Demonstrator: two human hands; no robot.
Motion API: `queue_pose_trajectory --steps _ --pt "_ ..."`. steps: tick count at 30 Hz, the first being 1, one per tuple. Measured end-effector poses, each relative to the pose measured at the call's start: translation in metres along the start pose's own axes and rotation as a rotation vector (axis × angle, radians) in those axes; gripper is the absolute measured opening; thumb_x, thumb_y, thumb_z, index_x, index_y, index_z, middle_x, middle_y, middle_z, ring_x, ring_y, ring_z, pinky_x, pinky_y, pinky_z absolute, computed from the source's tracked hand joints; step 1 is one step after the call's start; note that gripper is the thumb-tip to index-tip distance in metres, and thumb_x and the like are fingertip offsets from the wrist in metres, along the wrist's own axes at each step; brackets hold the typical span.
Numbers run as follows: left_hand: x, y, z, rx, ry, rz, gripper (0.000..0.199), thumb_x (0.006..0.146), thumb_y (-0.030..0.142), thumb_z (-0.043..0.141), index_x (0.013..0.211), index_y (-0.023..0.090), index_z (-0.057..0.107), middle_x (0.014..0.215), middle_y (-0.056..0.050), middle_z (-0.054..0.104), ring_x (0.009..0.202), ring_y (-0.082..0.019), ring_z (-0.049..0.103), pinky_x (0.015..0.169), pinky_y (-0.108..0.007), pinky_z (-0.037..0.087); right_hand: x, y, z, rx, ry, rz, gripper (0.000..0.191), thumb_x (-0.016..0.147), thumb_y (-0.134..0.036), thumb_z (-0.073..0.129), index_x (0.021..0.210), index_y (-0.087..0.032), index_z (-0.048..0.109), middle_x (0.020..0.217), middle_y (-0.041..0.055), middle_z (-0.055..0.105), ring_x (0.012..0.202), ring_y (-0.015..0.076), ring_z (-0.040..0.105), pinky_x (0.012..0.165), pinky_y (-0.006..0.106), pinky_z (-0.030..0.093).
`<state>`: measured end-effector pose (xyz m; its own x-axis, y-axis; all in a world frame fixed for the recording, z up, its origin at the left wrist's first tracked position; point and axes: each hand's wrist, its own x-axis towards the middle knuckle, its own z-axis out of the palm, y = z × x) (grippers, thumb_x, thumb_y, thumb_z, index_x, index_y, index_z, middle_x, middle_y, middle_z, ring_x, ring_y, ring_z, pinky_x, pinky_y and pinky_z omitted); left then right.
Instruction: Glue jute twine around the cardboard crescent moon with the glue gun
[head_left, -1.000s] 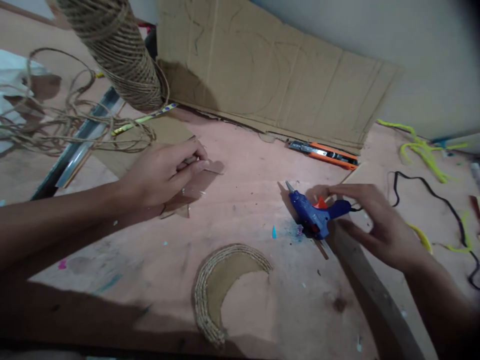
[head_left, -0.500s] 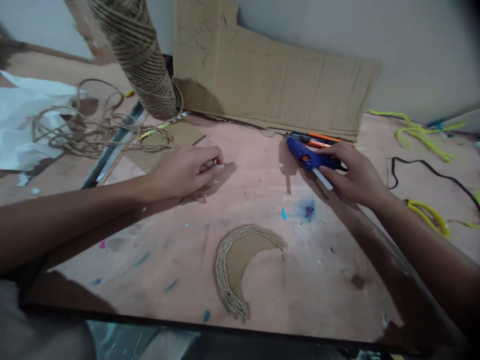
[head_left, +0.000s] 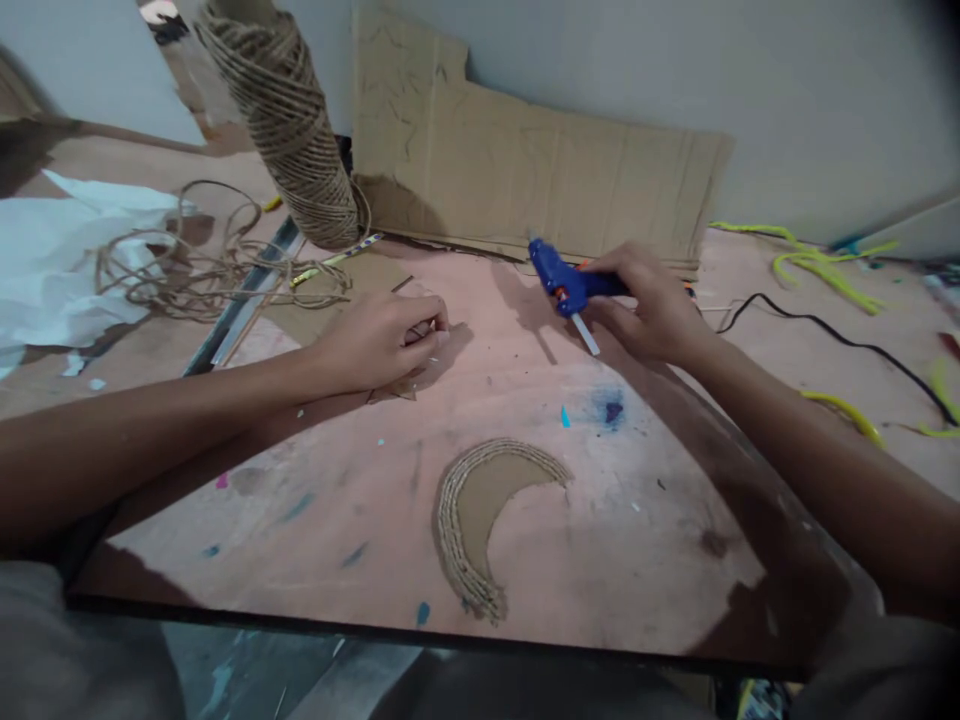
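My right hand (head_left: 645,305) grips the handle of a blue glue gun (head_left: 559,280), held just above the table, a white glue stick poking out of its rear. My left hand (head_left: 386,340) rests on the table with curled fingers; something small and dark shows between them, too hidden to name. Under that hand lie thin brown scraps (head_left: 394,390). Nearer the front edge lies a cardboard crescent (head_left: 480,500), flat, with rows of twine (head_left: 450,515) along its outer curve.
A large twine spool (head_left: 300,130) stands at the back left, with loose twine (head_left: 180,270), white paper (head_left: 45,250) and a metal ruler (head_left: 247,300). Cardboard (head_left: 525,170) leans on the wall. Yellow strands (head_left: 832,270) and a black cord (head_left: 840,330) lie right.
My right hand has lifted the glue gun and moved it left. My left hand keeps its curled pose. The view has shifted slightly.
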<state>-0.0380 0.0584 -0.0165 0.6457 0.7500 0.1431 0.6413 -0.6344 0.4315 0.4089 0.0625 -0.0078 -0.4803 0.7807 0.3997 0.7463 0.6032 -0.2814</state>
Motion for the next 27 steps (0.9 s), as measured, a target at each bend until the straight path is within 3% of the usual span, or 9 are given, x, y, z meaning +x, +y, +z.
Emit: queue_pose_trajectory --steps 4,8,14,16,18,20,22,25,27 --pt "0.0 -0.001 0.0 0.018 -0.004 -0.003 0.029 0.115 0.044 0.065 0.117 0.024 0.087 0.081 -0.001 0.073 0.076 -0.02 0.061 0.079 -0.034 0.038 -0.025 0.0 0.009 -0.017 -0.06 0.026 0.038 0.122 -0.049 0.068 0.149 -0.028 0.083 0.146 0.0176 0.09 0.14 0.0428 0.082 0.123 0.067 0.067" --pt "-0.001 0.0 0.0 0.035 -0.013 -0.011 0.027 0.114 0.041 0.066 0.119 0.025 0.087 0.083 -0.001 0.074 0.075 -0.02 0.062 0.078 -0.035 0.038 -0.066 -0.001 -0.012 -0.212 0.061 0.115 0.049 0.121 -0.051 0.071 0.164 -0.029 0.076 0.164 0.0193 0.084 0.155 0.0425 0.076 0.133 0.067 0.062" --pt "-0.002 0.002 0.001 0.056 -0.065 -0.028 0.024 0.114 0.041 0.067 0.119 0.025 0.084 0.087 -0.002 0.079 0.076 -0.021 0.066 0.077 -0.035 0.039 -0.16 0.008 -0.062 -0.385 0.153 0.339 0.038 0.116 -0.053 0.069 0.145 -0.029 0.073 0.134 0.0241 0.083 0.133 0.0516 0.078 0.105 0.072 0.066" --pt "0.003 0.003 -0.002 0.076 -0.085 -0.033 0.024 0.114 0.041 0.066 0.117 0.025 0.084 0.088 -0.003 0.08 0.076 -0.022 0.065 0.077 -0.035 0.038 -0.186 0.014 -0.075 -0.403 0.076 0.442 0.036 0.12 -0.054 0.063 0.148 -0.033 0.071 0.139 0.023 0.081 0.135 0.0528 0.078 0.099 0.07 0.067" --pt "0.013 0.003 -0.006 0.099 -0.118 -0.024 0.023 0.113 0.042 0.068 0.108 0.024 0.083 0.085 -0.004 0.079 0.076 -0.022 0.063 0.077 -0.036 0.035 -0.204 0.021 -0.085 -0.426 0.058 0.505 0.03 0.117 -0.056 0.066 0.139 -0.036 0.072 0.129 0.0197 0.08 0.115 0.0495 0.081 0.084 0.065 0.065" --pt "0.026 0.003 -0.01 0.113 -0.163 -0.004 0.026 0.111 0.042 0.07 0.095 0.024 0.08 0.08 -0.005 0.077 0.076 -0.023 0.061 0.078 -0.038 0.034 -0.212 0.027 -0.093 -0.453 0.049 0.545 0.026 0.117 -0.058 0.065 0.129 -0.036 0.071 0.116 0.0166 0.077 0.11 0.0495 0.081 0.082 0.064 0.062" --pt "0.04 0.004 -0.012 0.12 -0.182 0.006 0.029 0.11 0.041 0.068 0.088 0.024 0.078 0.079 -0.005 0.074 0.076 -0.023 0.06 0.08 -0.038 0.034 -0.212 0.027 -0.098 -0.481 0.041 0.577 0.029 0.122 -0.058 0.055 0.126 -0.035 0.072 0.113 0.0174 0.075 0.122 0.0552 0.079 0.091 0.071 0.061" --pt "0.054 0.009 -0.009 0.122 -0.146 0.001 0.029 0.113 0.041 0.064 0.097 0.022 0.08 0.082 -0.004 0.074 0.079 -0.022 0.062 0.082 -0.037 0.034 -0.199 0.011 -0.097 -0.565 0.072 0.588 0.037 0.125 -0.048 0.044 0.129 -0.031 0.076 0.122 0.0217 0.075 0.135 0.0624 0.073 0.103 0.082 0.055" --pt "0.054 0.014 -0.006 0.119 -0.106 0.004 0.029 0.115 0.039 0.061 0.107 0.021 0.082 0.087 -0.004 0.076 0.082 -0.022 0.065 0.084 -0.035 0.036 -0.184 -0.009 -0.088 -0.594 0.074 0.501 0.039 0.126 -0.041 0.042 0.129 -0.029 0.079 0.125 0.0228 0.079 0.134 0.0606 0.074 0.106 0.083 0.054"
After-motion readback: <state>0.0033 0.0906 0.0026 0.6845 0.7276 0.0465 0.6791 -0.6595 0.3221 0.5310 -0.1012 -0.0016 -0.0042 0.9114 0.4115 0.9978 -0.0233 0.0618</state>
